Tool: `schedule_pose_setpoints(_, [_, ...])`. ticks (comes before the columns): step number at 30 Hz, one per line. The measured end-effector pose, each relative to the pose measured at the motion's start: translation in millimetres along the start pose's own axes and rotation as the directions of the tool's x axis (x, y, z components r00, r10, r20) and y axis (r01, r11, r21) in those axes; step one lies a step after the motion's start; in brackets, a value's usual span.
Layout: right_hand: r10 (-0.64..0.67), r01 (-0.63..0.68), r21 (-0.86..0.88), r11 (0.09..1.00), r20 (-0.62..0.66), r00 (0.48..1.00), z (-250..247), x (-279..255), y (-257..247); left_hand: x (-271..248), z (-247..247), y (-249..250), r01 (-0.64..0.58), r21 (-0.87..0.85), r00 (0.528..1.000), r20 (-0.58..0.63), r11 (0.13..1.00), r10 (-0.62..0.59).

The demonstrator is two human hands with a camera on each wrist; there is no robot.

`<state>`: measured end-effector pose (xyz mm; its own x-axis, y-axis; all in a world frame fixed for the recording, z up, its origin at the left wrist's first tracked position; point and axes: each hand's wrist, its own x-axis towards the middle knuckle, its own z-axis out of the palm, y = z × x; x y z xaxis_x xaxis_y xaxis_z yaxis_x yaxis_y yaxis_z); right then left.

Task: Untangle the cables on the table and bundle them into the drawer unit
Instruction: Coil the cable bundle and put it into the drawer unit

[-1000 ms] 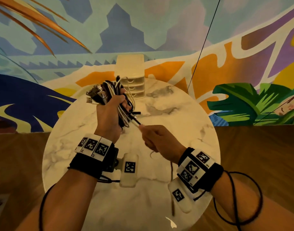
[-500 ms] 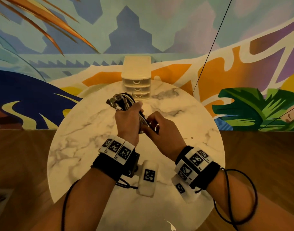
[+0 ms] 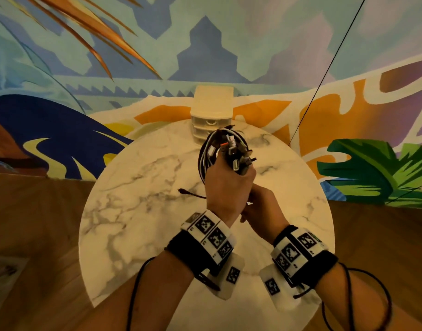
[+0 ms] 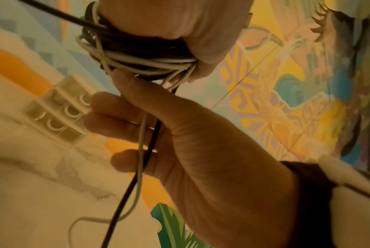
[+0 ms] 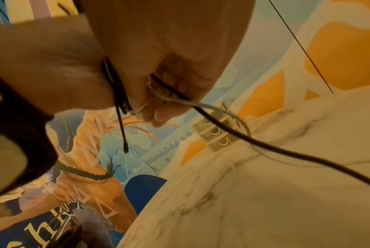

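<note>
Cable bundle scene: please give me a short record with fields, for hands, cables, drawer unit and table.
left hand: grips the cable bundle, raised above the table
right hand: below the left hand, pinches a black strand and a white strand
loose ends: the white and black strands trail down onto the table
drawer unit: at the far table edge, three drawers, all shut
bundling: cables not yet in a drawer

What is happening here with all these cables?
A person is gathering cables. The left hand grips a coiled bundle of black and white cables above the round marble table. The right hand, just below it, holds two loose strands hanging from the bundle. The drawer unit stands at the table's far edge, its drawers closed.
</note>
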<state>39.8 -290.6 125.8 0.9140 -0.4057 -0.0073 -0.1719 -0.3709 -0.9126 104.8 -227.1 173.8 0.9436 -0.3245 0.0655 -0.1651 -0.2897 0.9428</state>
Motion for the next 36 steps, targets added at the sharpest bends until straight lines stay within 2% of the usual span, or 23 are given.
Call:
schedule_pose_setpoints(2, [0.023,-0.021,0.036,0.999,-0.076,0.997,1,0,2,-2,3,3,-0.054,0.062,0.999,0.010,0.997,0.053])
schedule_pose_setpoints(5, [0.135,-0.125,0.138,0.983,-0.064,0.989,5,3,4,-5,10,6,-0.096,0.079,0.995,0.020,0.992,0.095])
schedule_pose_setpoints(7, [0.050,-0.049,0.167,0.985,0.000,0.999,8,0,2,-6,13,9,-0.125,0.094,0.992,0.037,0.988,0.122])
schedule_pose_setpoints(8, [0.046,-0.033,0.211,0.977,-0.055,0.997,8,2,5,-6,14,10,-0.141,0.102,0.989,0.052,0.985,0.136])
schedule_pose_setpoints(9, [0.011,0.004,0.172,0.985,-0.086,0.996,10,2,12,-5,14,10,-0.147,0.105,0.988,0.067,0.984,0.140])
schedule_pose_setpoints(10, [-0.016,0.020,0.092,0.996,-0.043,0.999,8,-2,11,-4,13,10,-0.145,0.100,0.987,0.081,0.984,0.137])
schedule_pose_setpoints(11, [0.012,-0.012,-0.002,1.000,-0.026,1.000,8,-2,6,-2,12,9,-0.136,0.091,0.988,0.085,0.986,0.129])
schedule_pose_setpoints(12, [0.087,-0.085,0.040,0.996,-0.039,0.995,9,-1,6,0,11,8,-0.122,0.083,0.990,0.080,0.989,0.116])
schedule_pose_setpoints(14, [0.132,-0.117,0.178,0.977,-0.079,0.988,11,-1,6,3,9,4,-0.077,0.065,0.996,0.053,0.995,0.073])
schedule_pose_setpoints(16, [0.118,-0.095,0.186,0.978,-0.117,0.986,13,-1,4,2,10,1,-0.031,0.028,0.999,0.019,0.999,0.030])
schedule_pose_setpoints(19, [0.123,-0.091,0.190,0.977,-0.159,0.980,17,-1,-1,2,10,-2,-0.026,0.013,1.000,0.013,1.000,0.026])
schedule_pose_setpoints(24, [0.115,-0.105,0.180,0.978,-0.044,0.992,12,-5,0,4,5,-12,0.004,0.003,0.998,0.056,1.000,-0.004])
schedule_pose_setpoints(28, [0.114,-0.095,0.221,0.971,-0.074,0.991,14,-9,0,1,7,-16,0.049,-0.065,0.998,0.028,0.997,-0.048])
schedule_pose_setpoints(31, [0.131,-0.107,0.241,0.965,-0.085,0.988,18,-8,-1,2,7,-17,0.036,-0.025,0.998,0.048,0.999,-0.035])
schedule_pose_setpoints(33, [0.127,-0.124,0.175,0.977,-0.005,0.992,13,-7,2,3,5,-20,0.037,-0.002,0.996,0.081,0.999,-0.037])
schedule_pose_setpoints(36, [0.119,-0.140,0.105,0.985,0.184,0.976,-3,-3,8,2,0,-26,-0.013,0.079,0.993,0.117,0.997,0.003])
